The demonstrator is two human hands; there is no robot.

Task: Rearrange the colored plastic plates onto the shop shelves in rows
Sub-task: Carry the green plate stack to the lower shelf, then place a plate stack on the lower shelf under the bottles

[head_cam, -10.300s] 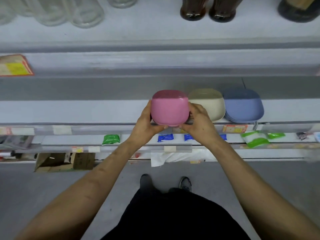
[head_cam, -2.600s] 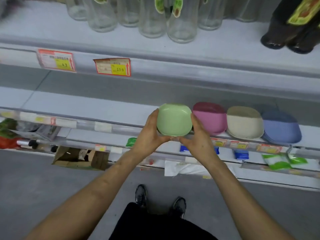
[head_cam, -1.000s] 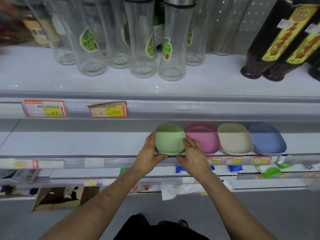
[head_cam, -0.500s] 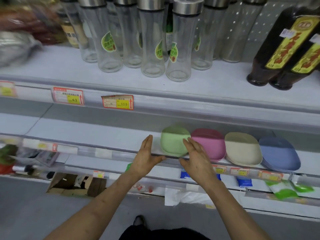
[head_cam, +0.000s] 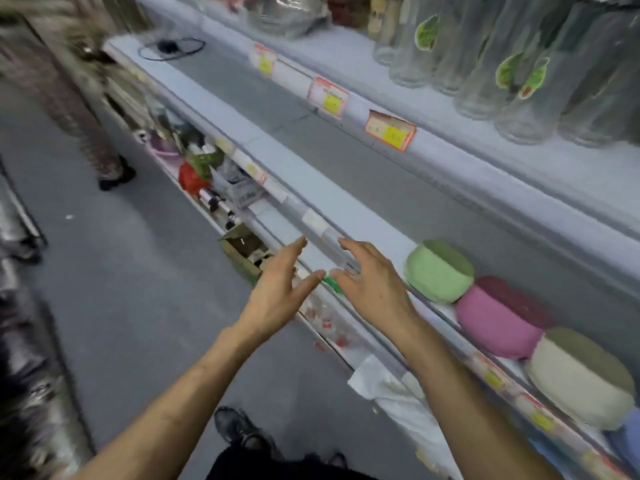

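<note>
Stacks of plastic plates stand in a row on the middle shelf (head_cam: 346,202): green (head_cam: 438,271), then pink (head_cam: 498,320), then cream (head_cam: 581,379), with a sliver of blue (head_cam: 628,441) at the frame's right edge. My left hand (head_cam: 280,289) and my right hand (head_cam: 370,282) hover in front of the shelf's front rail, left of the green stack. Both have straight, spread fingers and hold nothing. Neither hand touches a plate.
Clear glass bottles (head_cam: 519,64) fill the shelf above, with price tags (head_cam: 390,130) on its rail. Lower shelves hold packets and a cardboard box (head_cam: 242,251). Another person's legs (head_cam: 100,133) stand in the aisle to the left. The shelf left of the green stack is bare.
Both hands have let go of the green stack and pulled away to its left. My view has swung left along the aisle, so the plates now sit at the right.
</note>
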